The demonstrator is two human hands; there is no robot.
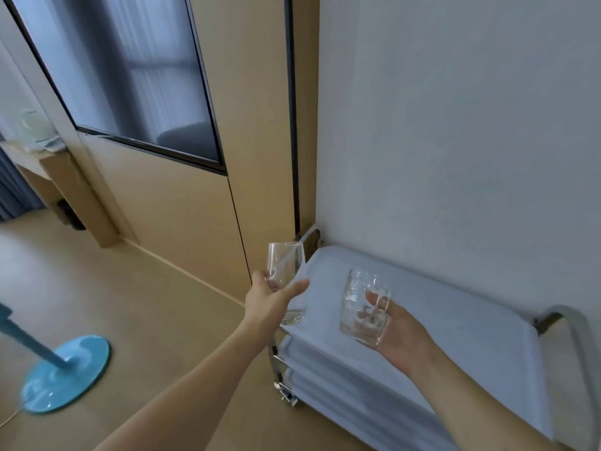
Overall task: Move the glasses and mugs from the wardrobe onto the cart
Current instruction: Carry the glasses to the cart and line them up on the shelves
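Clear glassware in both hands, held over the left end of a three-shelf cart.

Smooth and tall, the glass has a slightly barrel-shaped wall and a thick base; the left hand grips it upright around its lower half, thumb on the near side, at the cart's left edge. The right hand holds a shorter, stout mug of patterned, moulded glass, its fingers threaded through the looped handle, above the top shelf and apart from it. The cart has flat, pale blue-grey shelves with rounded corners, stacked in three tiers on a shiny metal frame with curved tube handles at each end, and stands against a white wall beside a tan wood-panelled wardrobe with a dark glass pane. A glossy turquoise round base sits on the tan floor.
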